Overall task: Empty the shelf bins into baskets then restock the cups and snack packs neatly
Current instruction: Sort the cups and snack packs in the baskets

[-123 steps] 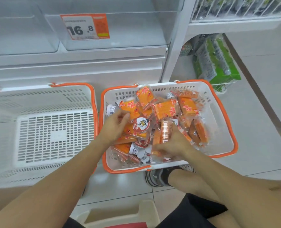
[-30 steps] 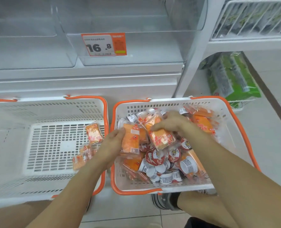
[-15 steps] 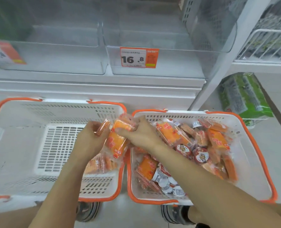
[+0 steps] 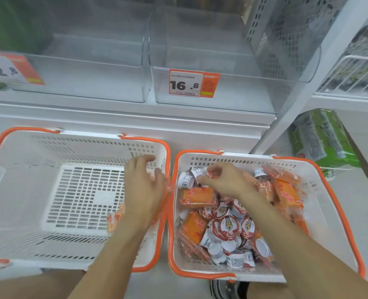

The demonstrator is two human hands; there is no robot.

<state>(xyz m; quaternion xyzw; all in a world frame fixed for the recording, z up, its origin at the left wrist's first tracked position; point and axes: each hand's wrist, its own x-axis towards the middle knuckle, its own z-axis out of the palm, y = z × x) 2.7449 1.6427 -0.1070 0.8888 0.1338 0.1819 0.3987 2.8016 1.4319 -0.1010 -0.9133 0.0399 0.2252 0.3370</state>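
Observation:
Two white baskets with orange rims stand on the floor below the shelf. The left basket [image 4: 28, 169] holds a few orange snack packs [image 4: 115, 219], partly hidden under my left hand [image 4: 144, 188]. That hand hovers over the basket's right side with fingers spread and holds nothing. The right basket [image 4: 323, 229] is full of orange snack packs [image 4: 197, 197] and small cups with tiger lids [image 4: 229, 227]. At this basket's far left corner, my right hand [image 4: 222, 180] pinches a clear-wrapped snack pack with curled fingers.
Two clear shelf bins, the left bin [image 4: 88, 83] and the right bin [image 4: 222, 100], stand with nothing in them; the right one carries a 16.8 price tag [image 4: 191, 85]. Green packs [image 4: 323, 137] lie on a low shelf at the right. A white wire rack [image 4: 351, 78] is above them. My shoe [image 4: 222, 288] is under the right basket.
My left hand has let go of the snack packs over the left basket and opened. My right hand has gone back to the right basket and closed on another pack.

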